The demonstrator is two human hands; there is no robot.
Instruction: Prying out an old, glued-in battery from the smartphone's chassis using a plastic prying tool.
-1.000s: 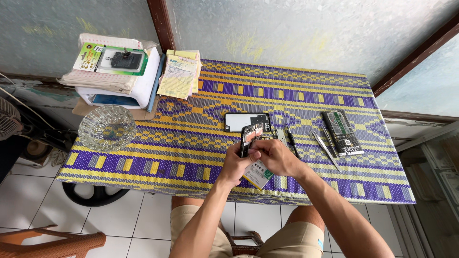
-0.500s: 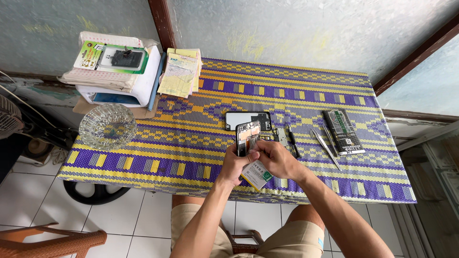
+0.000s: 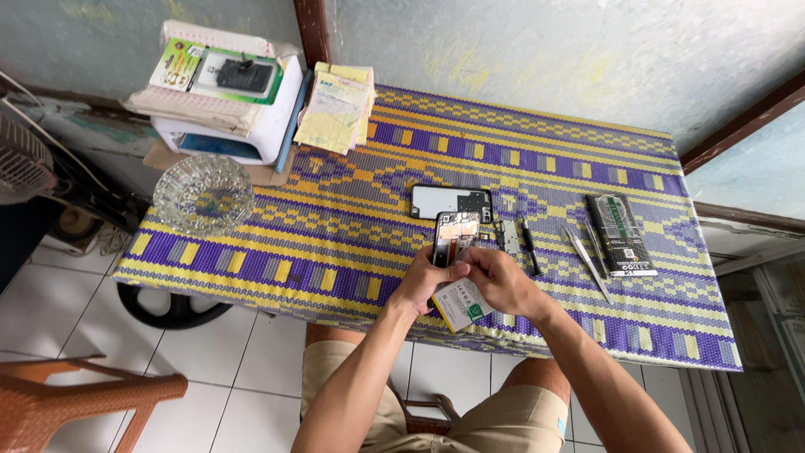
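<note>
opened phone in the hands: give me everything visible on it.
The opened phone is a dark slim body with its back off, showing small metallic and dark internal parts at the top; finer detail is too small to tell. It stands tilted, top end away from the person, over the purple-and-yellow woven mat. The left hand and right hand hold its lower end.

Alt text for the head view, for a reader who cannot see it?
Both hands, left hand and right hand, hold an opened phone over a purple-and-yellow woven table mat. A back cover, tweezers and a glass dish lie around.
</note>
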